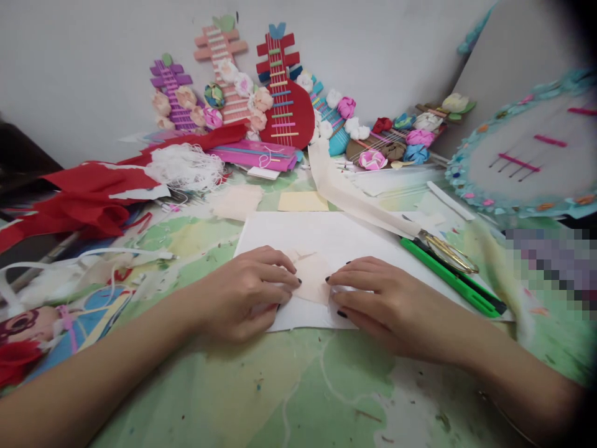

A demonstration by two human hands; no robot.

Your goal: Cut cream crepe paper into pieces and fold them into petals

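A pale peach piece of crepe paper (313, 283) lies over a white sheet (280, 230) between my two hands. My left hand (249, 289) has its fingers curled and closed at the paper's left edge. From the other side, my right hand (382, 298) is bent inward, its fingertips closed at the right edge. A small shiny, clear-looking bit shows by the right fingers; what it is I cannot make out. Right of the hands, a green box cutter (450, 277) and gold-handled scissors (450, 250) rest along the sheet's edge.
A long cream paper strip (359, 196) runs back from the scissors. Red cloth-like material (88, 199), white string (186, 167) and a white cable (125, 252) crowd the left. Along the wall stand colourful guitar-shaped crafts (286, 109) with paper flowers. A blue-trimmed oval piece (532, 149) leans at right.
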